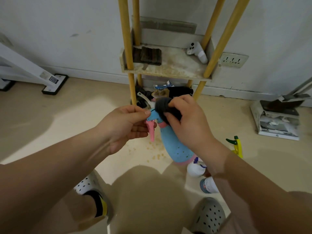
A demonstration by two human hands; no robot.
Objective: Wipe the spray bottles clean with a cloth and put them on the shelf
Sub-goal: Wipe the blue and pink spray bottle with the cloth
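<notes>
A light blue spray bottle (pixel 175 146) with a pink trigger and pink base hangs tilted in front of me. My left hand (pixel 125 125) pinches its blue nozzle and trigger head. My right hand (pixel 189 120) presses a dark grey cloth (pixel 164 105) onto the top of the spray head. On the floor to the right lie a yellow bottle with a green trigger (pixel 236 146), a white bottle (pixel 195 168) and another white bottle with a label (pixel 208 184). The shelf (pixel 168 70) with yellow posts stands straight ahead against the wall.
The shelf board holds a dark folded cloth (pixel 150 55) and a white spray head (pixel 197 51). Clutter fills the space under the shelf (pixel 162 93). A dustpan and a box (pixel 278 119) sit at right, a white stand base (pixel 54 83) at left. My shoes (pixel 209 215) are below.
</notes>
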